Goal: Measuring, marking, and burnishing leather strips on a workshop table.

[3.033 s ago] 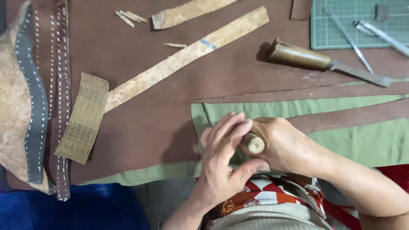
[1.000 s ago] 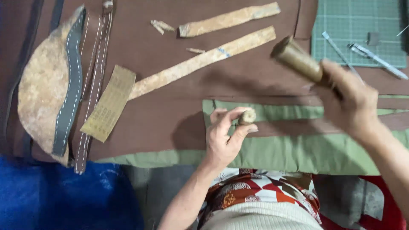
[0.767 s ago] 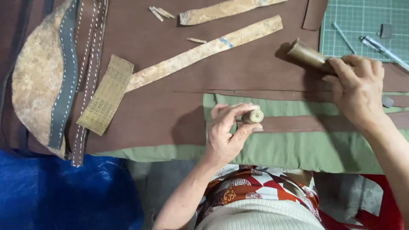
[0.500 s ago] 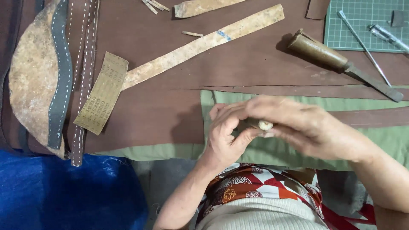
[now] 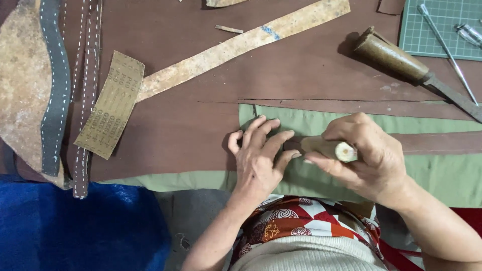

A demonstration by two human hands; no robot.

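The short wooden tool (image 5: 329, 148), a pale stick with a round cut end, lies low over the brown leather strip (image 5: 432, 142) that crosses the green cloth (image 5: 447, 173) on the desk. The right hand (image 5: 369, 160) has its grip pinched around the tool. The left hand (image 5: 258, 155) lies flat with fingers spread, pressing the strip just beside the tool's tip. A wooden-handled knife (image 5: 401, 57) rests well apart, near the cutting mat (image 5: 442, 25).
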